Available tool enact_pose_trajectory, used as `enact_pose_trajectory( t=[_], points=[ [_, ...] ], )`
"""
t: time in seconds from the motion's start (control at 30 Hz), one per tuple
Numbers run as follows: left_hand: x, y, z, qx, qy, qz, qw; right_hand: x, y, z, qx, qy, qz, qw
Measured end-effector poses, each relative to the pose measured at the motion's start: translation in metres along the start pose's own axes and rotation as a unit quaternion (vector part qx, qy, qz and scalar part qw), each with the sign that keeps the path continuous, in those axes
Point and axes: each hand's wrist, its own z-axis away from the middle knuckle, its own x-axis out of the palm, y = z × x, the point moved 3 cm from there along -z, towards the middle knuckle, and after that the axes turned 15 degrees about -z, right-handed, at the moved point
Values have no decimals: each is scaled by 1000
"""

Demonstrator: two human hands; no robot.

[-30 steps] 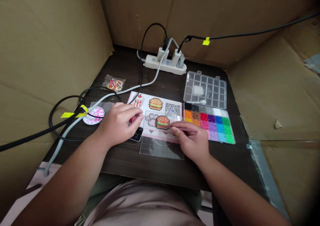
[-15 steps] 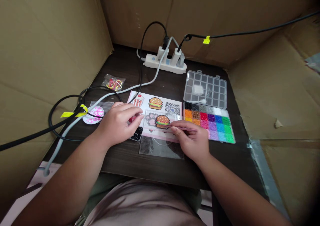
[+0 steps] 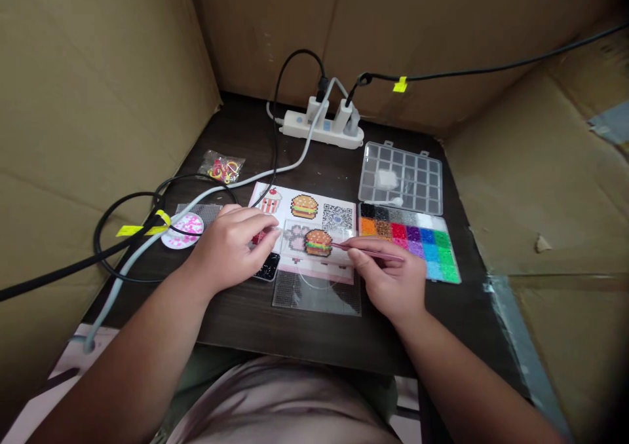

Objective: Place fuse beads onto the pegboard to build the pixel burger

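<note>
Pink tweezers (image 3: 381, 254) are held in my right hand (image 3: 393, 277), their tips at the right side of a bead burger (image 3: 318, 242). The burger lies on a clear pegboard (image 3: 314, 303) set partly over a printed pattern sheet (image 3: 339, 198). My left hand (image 3: 233, 247) has thumb and forefinger brought together at the board's left edge; whether anything is between them is hidden. Next to that hand, a small tray of black beads (image 3: 268, 267) and some red beads (image 3: 257, 238) show in part.
A sorted bead box (image 3: 410, 234) with its lid open (image 3: 403, 179) stands at the right. A round dish of pink and white beads (image 3: 183, 230), a bag of rings (image 3: 222, 167), cables and a power strip (image 3: 322, 129) surround the work. Cardboard walls enclose the table.
My right hand has drawn the tweezers a little to the right, from over the burger to its right edge. The left hand stays in about the same place.
</note>
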Motion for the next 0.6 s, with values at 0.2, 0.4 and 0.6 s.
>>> enact_pose_trajectory(
  t=[0.2, 0.4, 0.6],
  points=[
    [-1, 0, 0, 3, -5, 12, 1000, -42, -5, -5, -14, 142, 38, 989],
    [1, -2, 1, 12, 7, 26, 1000, -75, 1, -12, 2, 167, 146, 975],
    [2, -3, 1, 19, 21, 33, 999, -75, -1, -14, 50, 130, 163, 977]
  ],
)
